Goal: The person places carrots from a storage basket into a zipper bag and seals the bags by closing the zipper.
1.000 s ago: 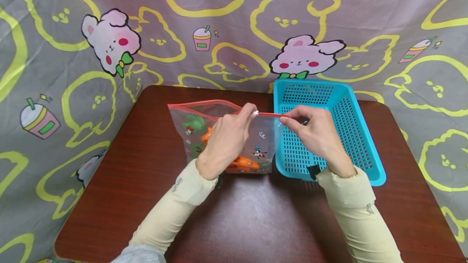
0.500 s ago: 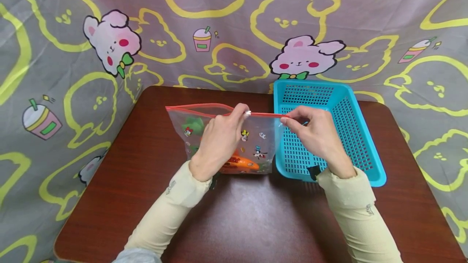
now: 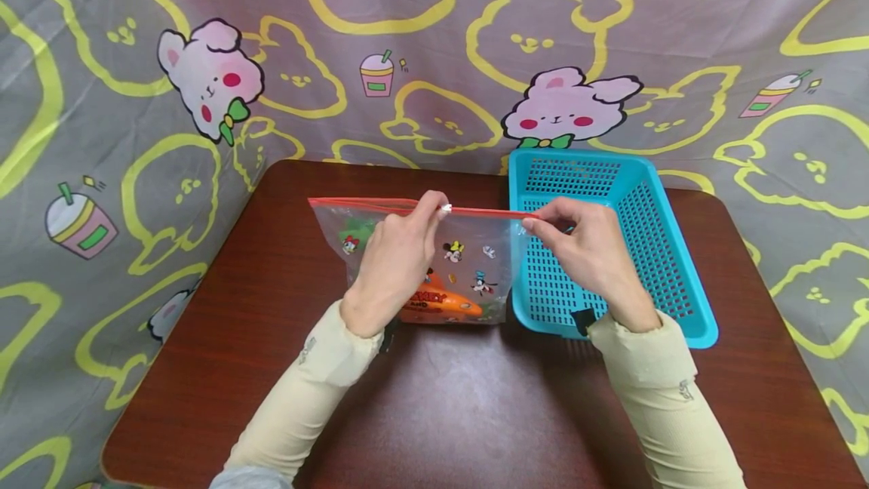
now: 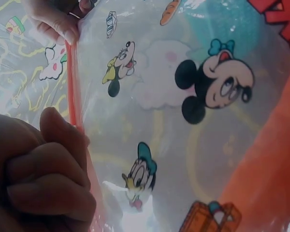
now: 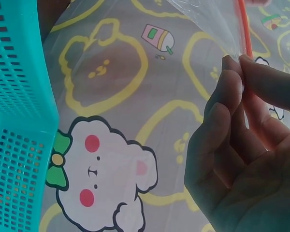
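A clear zipper bag (image 3: 485, 262) printed with cartoon figures stands upright on the table, its red zip strip along the top. My left hand (image 3: 400, 255) pinches the white slider (image 3: 446, 208) near the middle of that strip. At the strip's right end, my right hand (image 3: 587, 247) pinches the bag's top corner between thumb and fingers; the right wrist view shows this pinch close up. Through the plastic an orange thing (image 3: 444, 300) with dark lettering shows at the bottom, and something green (image 3: 356, 232) at the left. The left hand covers part of the bag.
A turquoise perforated basket (image 3: 686, 278) stands right of the bag, partly under my right hand. The dark brown wooden table (image 3: 224, 338) backs onto a patterned cloth (image 3: 434, 21) hung behind and at both sides.
My left hand has slid the slider leftward along the strip, and the bag's mouth left of it has narrowed. The right hand has stayed at the corner.
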Tool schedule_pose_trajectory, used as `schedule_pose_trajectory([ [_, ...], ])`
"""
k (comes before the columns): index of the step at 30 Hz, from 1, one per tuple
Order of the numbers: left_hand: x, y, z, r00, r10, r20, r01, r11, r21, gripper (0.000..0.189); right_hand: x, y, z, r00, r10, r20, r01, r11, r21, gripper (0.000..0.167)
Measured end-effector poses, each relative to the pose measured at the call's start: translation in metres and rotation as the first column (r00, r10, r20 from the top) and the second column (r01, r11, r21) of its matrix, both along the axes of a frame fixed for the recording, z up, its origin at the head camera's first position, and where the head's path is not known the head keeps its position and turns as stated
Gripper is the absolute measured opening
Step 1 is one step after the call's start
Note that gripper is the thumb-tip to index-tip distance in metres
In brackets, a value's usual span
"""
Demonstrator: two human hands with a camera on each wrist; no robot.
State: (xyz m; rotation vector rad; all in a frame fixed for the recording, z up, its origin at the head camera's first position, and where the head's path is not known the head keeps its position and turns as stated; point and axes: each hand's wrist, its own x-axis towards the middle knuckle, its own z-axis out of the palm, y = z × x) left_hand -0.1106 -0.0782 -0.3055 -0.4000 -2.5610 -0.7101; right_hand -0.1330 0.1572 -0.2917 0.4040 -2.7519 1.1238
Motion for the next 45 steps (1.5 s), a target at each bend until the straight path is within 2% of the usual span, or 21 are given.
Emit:
schedule_pose_trajectory([
  [11, -0.001, -0.013, -0.002, 1.000, 0.001, 0.006, -0.001, 1.000, 0.009, 0.014, -0.001, 0.004, -0.004, 1.000, -0.020, 0.023, 0.019, 1.000, 0.022, 0.018],
  [24, -0.001, -0.029, -0.001, 0.998, 0.063, 0.010, -0.063, 0.998, -0.011, 0.016, -0.004, 0.004, -0.005, 0.999, -0.035, 0.016, 0.035, 0.999, 0.015, 0.020],
  [45, 0.001, -0.055, 0.001, 0.992, 0.114, 0.045, -0.114, 0.993, -0.003, 0.018, -0.005, 0.005, -0.005, 1.000, -0.029, 0.001, 0.029, 1.000, -0.003, 0.020],
])
